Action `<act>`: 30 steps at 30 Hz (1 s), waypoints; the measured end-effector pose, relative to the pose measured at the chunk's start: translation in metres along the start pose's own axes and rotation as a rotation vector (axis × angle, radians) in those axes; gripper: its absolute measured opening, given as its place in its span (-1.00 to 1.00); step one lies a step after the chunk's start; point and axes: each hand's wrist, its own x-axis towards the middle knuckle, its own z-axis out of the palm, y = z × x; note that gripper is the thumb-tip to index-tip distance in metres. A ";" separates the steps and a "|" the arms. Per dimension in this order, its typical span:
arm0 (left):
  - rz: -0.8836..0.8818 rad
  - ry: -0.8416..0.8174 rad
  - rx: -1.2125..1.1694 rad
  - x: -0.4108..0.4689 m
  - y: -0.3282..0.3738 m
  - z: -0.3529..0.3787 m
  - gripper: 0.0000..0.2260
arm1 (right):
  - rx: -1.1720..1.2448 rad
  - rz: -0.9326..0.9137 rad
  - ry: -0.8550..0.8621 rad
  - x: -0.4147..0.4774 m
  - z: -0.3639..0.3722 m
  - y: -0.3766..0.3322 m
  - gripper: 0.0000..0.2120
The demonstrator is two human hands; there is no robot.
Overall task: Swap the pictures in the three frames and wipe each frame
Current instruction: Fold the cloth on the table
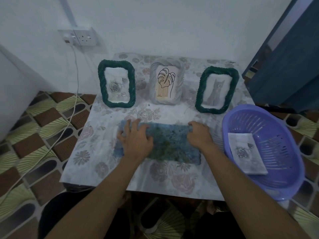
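Left hand (136,140), grip wide, presses the fuzzy blue-green cloth (170,145); right hand (200,135) grips its far edge. Small print on the black-line leaf drawing (165,81) is unreadable.

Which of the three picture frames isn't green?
The middle frame, silver-grey, holding the leaf line drawing. The left frame with the rose picture and the right frame with the cat picture are both dark green.

Fuzzy matt cloth (170,144), glossy slotted plastic basket (291,163), rope-textured frames (116,83).
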 end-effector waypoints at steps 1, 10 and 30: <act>0.051 0.004 0.007 -0.004 0.010 0.002 -0.69 | -0.021 0.003 -0.002 0.001 -0.002 0.000 -0.48; 0.639 -0.418 0.006 -0.036 0.070 0.039 -0.52 | -0.094 0.002 0.012 0.014 -0.006 0.008 -0.44; -0.229 -0.068 -1.245 -0.045 0.035 0.006 -0.78 | 0.312 -0.014 0.074 -0.002 -0.012 -0.082 -0.86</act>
